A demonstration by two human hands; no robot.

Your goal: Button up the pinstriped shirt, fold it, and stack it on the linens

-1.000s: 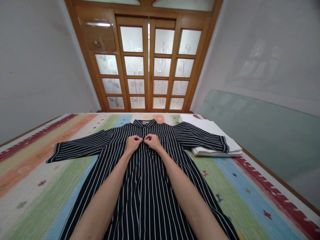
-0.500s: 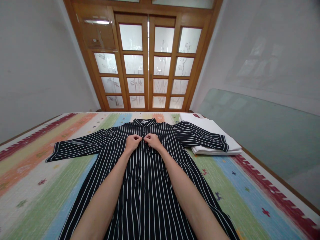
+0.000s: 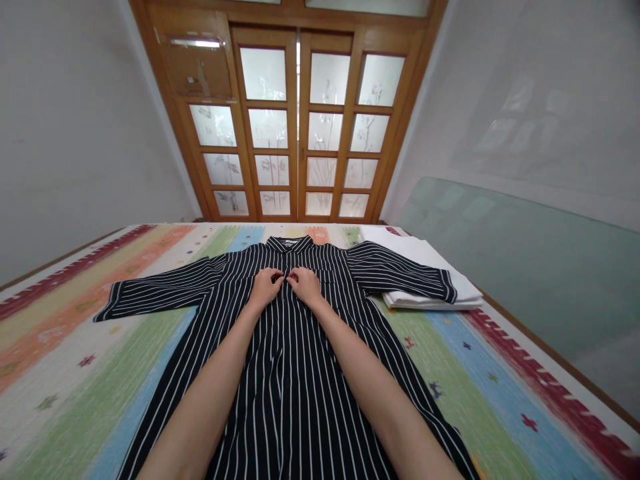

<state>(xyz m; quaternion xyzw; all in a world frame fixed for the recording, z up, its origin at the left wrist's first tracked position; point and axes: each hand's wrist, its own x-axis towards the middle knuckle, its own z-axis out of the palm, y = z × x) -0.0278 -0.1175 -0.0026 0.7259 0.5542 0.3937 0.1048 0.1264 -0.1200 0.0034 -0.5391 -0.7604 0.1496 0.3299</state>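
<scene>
A black shirt with white stripes [image 3: 305, 373] lies front up, its collar away from me and both sleeves spread to the sides. On the front placket below the collar, my left hand [image 3: 266, 285] pinches the shirt with thumb and forefinger. Close beside it, my right hand [image 3: 305, 283] also pinches the placket, fingertips nearly meeting those of the left. Any button between the fingertips is too small to make out. The shirt's right-side sleeve [image 3: 400, 270] rests partly over a folded white cloth [image 3: 465, 293].
Under the shirt is a multicoloured striped cloth [image 3: 60, 373] with small printed figures. A pale green panel [image 3: 500, 247] leans along the right wall. Wooden doors with frosted panes [image 3: 300, 127] stand at the far end, and a grey wall [image 3: 65, 120] rises at the left.
Both hands stay at the placket. The right hand's fingers have shifted slightly, and its back is turned a little more upward. The shirt lies as before.
</scene>
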